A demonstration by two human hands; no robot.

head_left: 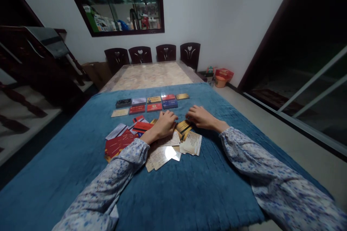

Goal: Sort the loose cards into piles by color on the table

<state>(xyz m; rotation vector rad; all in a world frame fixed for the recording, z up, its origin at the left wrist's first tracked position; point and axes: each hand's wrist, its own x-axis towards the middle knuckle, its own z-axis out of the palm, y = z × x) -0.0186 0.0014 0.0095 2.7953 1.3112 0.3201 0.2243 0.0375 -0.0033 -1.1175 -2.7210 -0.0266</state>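
Note:
My left hand [166,124] is over the loose pile of cards, its fingers curled; what lies under the fingertips is hidden. Opposite it, my right hand [202,117] has bent fingers closed at the upper edge of some gold cards with a black stripe [184,127]. Close below the hands lie cream cards with printed text [193,143] and more pale cards [162,157]. Left of my left wrist, dark red cards [119,144], an orange-red card with a black stripe [142,126] and white striped cards [117,131] overlap.
Beyond the pile, neat card stacks stand in two rows, among them a black stack [123,103], a blue stack [170,104] and a gold stack at the right end [182,96]. A blue cloth [217,191] covers the near table. Several dark chairs [166,53] line the far end.

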